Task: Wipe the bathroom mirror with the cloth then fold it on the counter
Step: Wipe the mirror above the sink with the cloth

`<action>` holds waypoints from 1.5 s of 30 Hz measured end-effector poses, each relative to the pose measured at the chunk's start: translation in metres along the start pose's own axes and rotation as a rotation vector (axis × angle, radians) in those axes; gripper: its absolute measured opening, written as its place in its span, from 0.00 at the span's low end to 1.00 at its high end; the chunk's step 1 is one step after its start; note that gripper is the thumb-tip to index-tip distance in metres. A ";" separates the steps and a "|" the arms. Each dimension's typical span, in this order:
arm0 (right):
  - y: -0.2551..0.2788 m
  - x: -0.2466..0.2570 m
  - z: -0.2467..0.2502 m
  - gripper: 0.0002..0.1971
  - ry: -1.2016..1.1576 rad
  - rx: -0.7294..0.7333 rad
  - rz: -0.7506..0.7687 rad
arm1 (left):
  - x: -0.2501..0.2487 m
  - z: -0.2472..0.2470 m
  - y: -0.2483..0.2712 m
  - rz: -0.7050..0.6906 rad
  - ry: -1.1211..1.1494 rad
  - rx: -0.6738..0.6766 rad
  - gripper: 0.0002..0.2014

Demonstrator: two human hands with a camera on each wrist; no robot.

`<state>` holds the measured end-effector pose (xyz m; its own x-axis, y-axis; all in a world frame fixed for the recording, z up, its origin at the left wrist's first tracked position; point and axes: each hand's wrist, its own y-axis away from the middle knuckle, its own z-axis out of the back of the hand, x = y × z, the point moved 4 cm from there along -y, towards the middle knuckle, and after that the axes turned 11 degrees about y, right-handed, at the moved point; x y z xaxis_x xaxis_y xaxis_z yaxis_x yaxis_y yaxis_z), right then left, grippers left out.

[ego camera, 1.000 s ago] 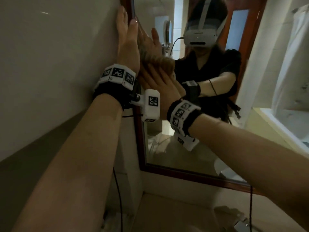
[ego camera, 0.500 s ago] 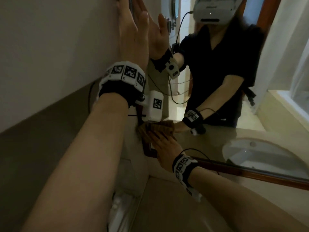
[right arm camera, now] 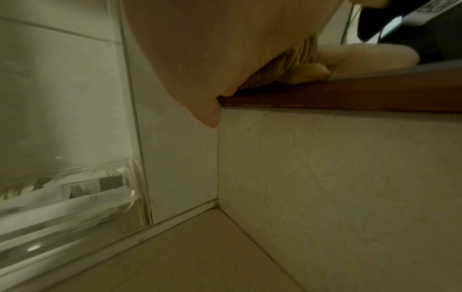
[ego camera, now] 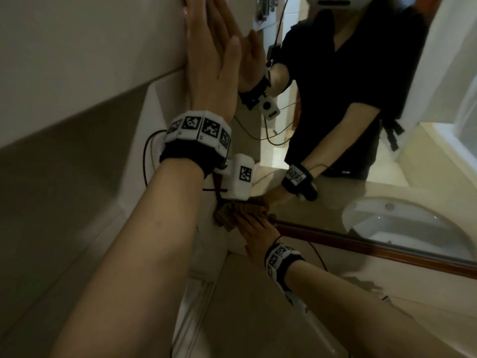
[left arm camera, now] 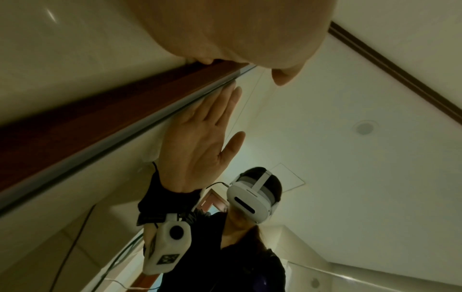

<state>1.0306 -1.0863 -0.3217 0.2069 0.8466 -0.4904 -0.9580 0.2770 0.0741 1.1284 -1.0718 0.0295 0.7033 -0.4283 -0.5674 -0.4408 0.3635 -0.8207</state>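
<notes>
A brown cloth (ego camera: 230, 212) lies against the lower left corner of the mirror (ego camera: 322, 192), over its dark wooden frame (ego camera: 366, 245). My right hand (ego camera: 254, 227) presses flat on the cloth with straight fingers. In the right wrist view the cloth (right arm camera: 287, 63) bunches under my palm (right arm camera: 200, 49), just above the frame (right arm camera: 350, 96). My left hand (ego camera: 210, 50) rests flat and open high on the mirror's left edge, against the wall. In the left wrist view its palm (left arm camera: 225, 29) covers the frame (left arm camera: 100, 122), and the glass reflects the hand.
The beige counter (ego camera: 247, 313) runs below the mirror, with a clear glass piece (right arm camera: 75, 197) in its left corner. The mirror reflects a white sink (ego camera: 413, 223) at the right. A tiled wall (ego camera: 77, 73) stands close on the left. Cables hang from both wrists.
My right hand has slid the cloth down the mirror's left side from mid height to the bottom left corner. The left hand stays flat against the edge. My head has tilted down.
</notes>
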 end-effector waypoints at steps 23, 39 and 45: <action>0.064 -0.231 0.301 0.36 0.040 -0.692 -0.590 | -0.014 0.022 0.020 0.117 -0.020 0.087 0.35; 0.097 -0.127 0.076 0.38 0.226 -0.111 -0.114 | -0.015 0.020 0.018 0.098 -0.055 0.058 0.35; 0.115 -0.220 0.214 0.34 0.015 -0.591 -0.447 | -0.019 0.020 0.019 0.085 -0.074 0.060 0.35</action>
<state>0.9178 -1.1436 -0.0200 0.6033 0.7033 -0.3760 -0.7310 0.2993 -0.6132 1.1179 -1.0408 0.0256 0.7055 -0.3322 -0.6261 -0.4677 0.4454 -0.7634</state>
